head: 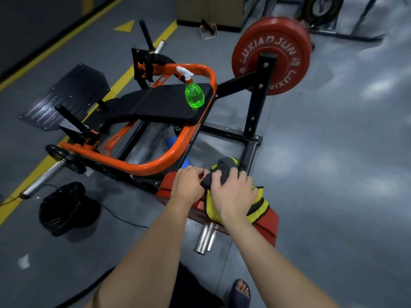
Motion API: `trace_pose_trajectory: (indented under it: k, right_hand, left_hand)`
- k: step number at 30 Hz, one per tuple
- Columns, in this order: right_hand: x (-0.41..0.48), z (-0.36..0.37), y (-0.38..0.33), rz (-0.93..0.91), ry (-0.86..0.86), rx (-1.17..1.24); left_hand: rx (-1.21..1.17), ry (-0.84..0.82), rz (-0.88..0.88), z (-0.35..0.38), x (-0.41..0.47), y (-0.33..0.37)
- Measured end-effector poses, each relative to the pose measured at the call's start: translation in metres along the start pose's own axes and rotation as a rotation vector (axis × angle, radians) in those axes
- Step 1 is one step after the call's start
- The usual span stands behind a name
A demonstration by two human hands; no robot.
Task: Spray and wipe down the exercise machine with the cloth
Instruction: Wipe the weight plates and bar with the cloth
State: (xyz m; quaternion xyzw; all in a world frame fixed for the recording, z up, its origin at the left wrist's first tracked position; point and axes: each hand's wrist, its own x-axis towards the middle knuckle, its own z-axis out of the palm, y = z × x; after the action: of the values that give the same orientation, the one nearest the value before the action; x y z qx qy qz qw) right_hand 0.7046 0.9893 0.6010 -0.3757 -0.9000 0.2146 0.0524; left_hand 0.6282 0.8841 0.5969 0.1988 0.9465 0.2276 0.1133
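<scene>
gym, weight plate [271, 55], exercise machine [169, 103]

red weight plate [278, 34] | "LUXIAOJUN" upside down | again lower, partly hidden: "LUXIA"

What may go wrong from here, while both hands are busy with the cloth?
The bottle stands near the pad's edge; shaking the machine might tip it off.
Both the left hand and right hand hold the cloth on the plate, so neither could catch it.
A cable lies on the floor at the left; a step there might trip.
</scene>
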Motion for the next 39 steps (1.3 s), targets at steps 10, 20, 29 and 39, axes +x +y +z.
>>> trace_pose_trajectory:
  k: [10, 20, 29, 39]
  right_hand:
    - [0.007, 0.010, 0.143, 0.057, 0.063, 0.492]
    - [-0.014, 0.006, 0.061, 0.097, 0.133, 0.128]
    - [-0.007, 0.001, 0.016, -0.172, 0.104, -0.026]
    - [0.004, 0.014, -0.039, -0.310, -0.045, -0.040]
  left_hand:
    - [-0.196, 0.012, -0.184, -0.001, 0.007, -0.015]
    - [-0.286, -0.010, -0.190, -0.002, 0.017, -0.036]
    - [-0.281, 0.095, -0.232, -0.003, 0.016, -0.083]
    - [-0.696, 0.135, -0.144, -0.008, 0.003, -0.034]
